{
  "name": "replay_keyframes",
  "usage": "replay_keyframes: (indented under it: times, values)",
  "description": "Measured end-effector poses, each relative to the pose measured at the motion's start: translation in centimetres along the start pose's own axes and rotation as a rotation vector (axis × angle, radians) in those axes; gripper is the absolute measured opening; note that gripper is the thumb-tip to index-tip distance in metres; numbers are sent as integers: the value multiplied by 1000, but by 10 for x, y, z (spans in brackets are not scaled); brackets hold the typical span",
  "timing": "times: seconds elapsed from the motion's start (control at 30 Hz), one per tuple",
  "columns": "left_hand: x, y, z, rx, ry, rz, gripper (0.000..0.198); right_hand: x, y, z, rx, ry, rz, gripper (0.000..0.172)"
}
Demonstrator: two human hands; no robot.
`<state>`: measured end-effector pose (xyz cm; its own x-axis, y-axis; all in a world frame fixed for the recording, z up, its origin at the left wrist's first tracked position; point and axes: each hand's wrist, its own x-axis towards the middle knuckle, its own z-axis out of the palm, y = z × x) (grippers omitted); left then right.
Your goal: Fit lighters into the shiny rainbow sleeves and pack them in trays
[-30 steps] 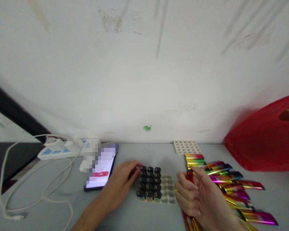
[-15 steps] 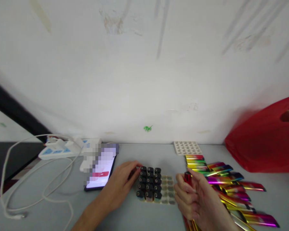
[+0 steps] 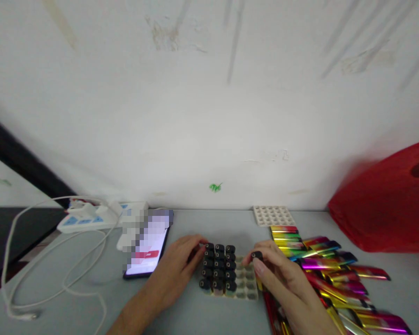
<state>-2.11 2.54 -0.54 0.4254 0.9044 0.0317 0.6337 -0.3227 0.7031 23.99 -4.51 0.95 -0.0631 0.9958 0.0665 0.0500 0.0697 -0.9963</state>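
Several black-topped lighters (image 3: 219, 264) stand upright in rows in a pale tray (image 3: 247, 292), filling its left columns. My left hand (image 3: 176, 260) rests at the tray's back left corner. Its fingers and thumb are bent against the outermost lighters and steady the tray; the fingertips are partly hidden. Over the tray's right side, my right hand (image 3: 282, 274) pinches one lighter (image 3: 257, 255) by its black top between thumb and fingers, its lower body mostly hidden. Shiny multicoloured lighters (image 3: 335, 265) lie in a pile beside and beyond my right hand.
Another pale tray (image 3: 273, 216) lies by the wall. A phone (image 3: 148, 251) with a lit screen sits left of my left hand. Farther left are a white power strip (image 3: 91, 217) and a loose white cable (image 3: 61, 284). A red bag (image 3: 387, 209) stands at the right.
My right hand has moved up and left to the tray's right columns, turning the lighter so its black top shows between the fingertips. My left hand stays in place.
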Motion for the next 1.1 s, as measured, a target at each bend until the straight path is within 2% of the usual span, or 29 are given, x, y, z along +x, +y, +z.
replay_keyframes:
  times: [0.1,0.33,0.5,0.6,0.77,0.87,0.97,1.1]
  values:
    - [0,-1,1,2,3,4,31,2,2,-6,-161,21,-123,24]
    - [1,1,0,9,14,-5,31,3,6,-10,-355,36,-238,25]
    - [0,2,-1,1,21,19,34,3,13,-9,-428,-12,-334,25]
    - [-1,1,0,10,39,24,32,2,17,-9,-445,-35,-323,22]
    - [0,1,0,7,25,12,32,1,21,-7,-420,85,-197,31]
    - [0,1,0,-3,22,5,32,2,18,-6,-412,82,-149,19]
    - [0,0,0,-7,20,9,32,2,16,-7,-471,35,-166,17]
    - [0,0,1,-1,14,12,32,1,16,-9,-533,15,-268,19]
